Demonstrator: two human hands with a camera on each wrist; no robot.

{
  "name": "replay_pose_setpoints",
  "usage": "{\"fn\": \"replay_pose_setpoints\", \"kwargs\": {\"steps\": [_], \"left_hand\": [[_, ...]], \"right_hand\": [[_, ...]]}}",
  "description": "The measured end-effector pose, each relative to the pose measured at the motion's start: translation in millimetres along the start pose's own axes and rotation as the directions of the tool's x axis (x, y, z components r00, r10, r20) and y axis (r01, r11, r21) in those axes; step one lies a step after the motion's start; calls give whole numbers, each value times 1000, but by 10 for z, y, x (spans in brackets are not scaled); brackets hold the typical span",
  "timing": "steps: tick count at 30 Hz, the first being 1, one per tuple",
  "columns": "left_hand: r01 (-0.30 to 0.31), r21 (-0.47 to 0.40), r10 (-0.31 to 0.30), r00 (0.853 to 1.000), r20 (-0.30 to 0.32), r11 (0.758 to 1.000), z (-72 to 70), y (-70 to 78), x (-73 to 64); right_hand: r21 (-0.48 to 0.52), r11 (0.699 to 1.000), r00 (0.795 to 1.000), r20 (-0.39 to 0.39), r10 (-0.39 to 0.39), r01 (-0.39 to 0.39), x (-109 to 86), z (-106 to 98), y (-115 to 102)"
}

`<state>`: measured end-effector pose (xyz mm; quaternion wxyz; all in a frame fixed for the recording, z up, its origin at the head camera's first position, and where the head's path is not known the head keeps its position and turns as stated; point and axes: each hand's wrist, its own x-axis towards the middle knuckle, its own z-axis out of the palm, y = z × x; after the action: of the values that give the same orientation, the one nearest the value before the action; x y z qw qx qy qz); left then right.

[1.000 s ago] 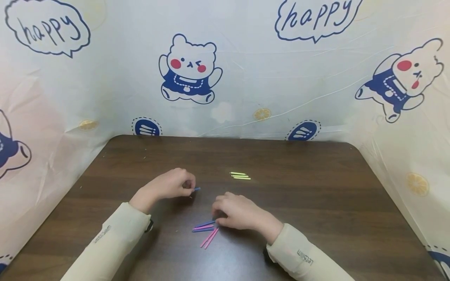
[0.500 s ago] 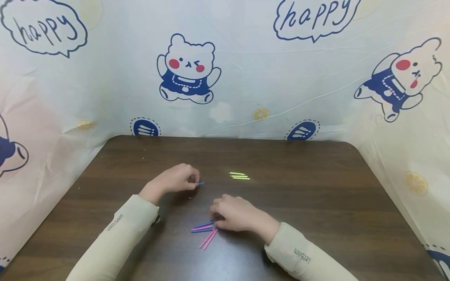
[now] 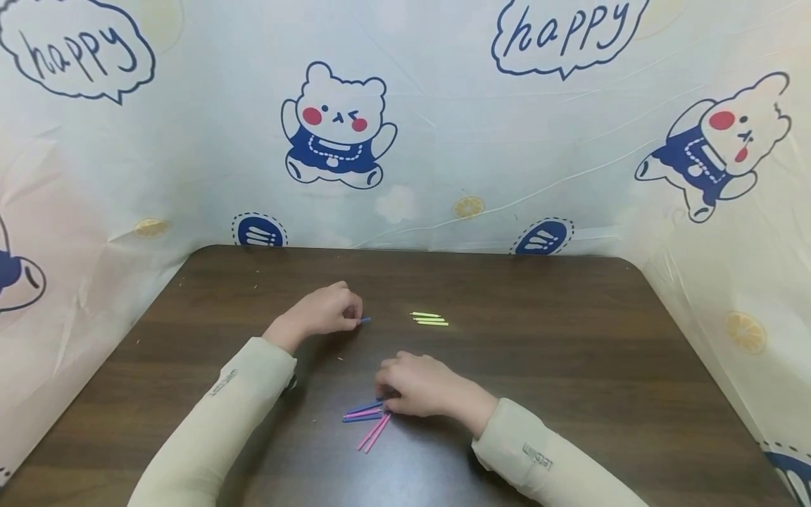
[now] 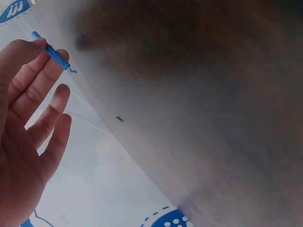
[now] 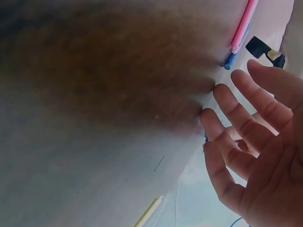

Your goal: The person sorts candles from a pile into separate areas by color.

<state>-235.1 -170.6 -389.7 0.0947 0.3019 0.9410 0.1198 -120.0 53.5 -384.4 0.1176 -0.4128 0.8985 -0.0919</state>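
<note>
In the head view my left hand (image 3: 319, 310) is over the table, left of the yellow candles (image 3: 431, 320). Its thumb and fingertips pinch a thin blue candle (image 4: 57, 56), whose bent wick shows in the left wrist view. My right hand (image 3: 423, 386) rests low at the right end of a small pile of blue candles (image 3: 362, 417) and pink candles (image 3: 377, 434). Its fingers are loosely bent, and nothing shows between them in the right wrist view. There, a pink candle (image 5: 244, 26) and a blue candle tip (image 5: 229, 61) lie beyond the fingertips.
The brown wooden table (image 3: 538, 338) carries a few tiny specks. A printed cloth (image 3: 437, 127) with bears hangs around its back and sides. The yellow candles lie side by side beyond my right hand.
My left hand has moved away from me and slightly right with the blue candle, nearer to the yellow candles. My right hand has stayed by the pile.
</note>
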Motion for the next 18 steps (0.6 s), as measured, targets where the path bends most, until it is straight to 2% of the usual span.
{"fn": "replay_pose_setpoints", "kwargs": {"steps": [7,18], "left_hand": [[12,45,-11,1000,-25,999,-3,-15,79],[-1,61,3,1000,-30,998,13,1,185]], "right_hand": [[10,1000,1000,9,-10,9,58,20,6],[5,1000,1000,18,-20,20,106,28,2]]}}
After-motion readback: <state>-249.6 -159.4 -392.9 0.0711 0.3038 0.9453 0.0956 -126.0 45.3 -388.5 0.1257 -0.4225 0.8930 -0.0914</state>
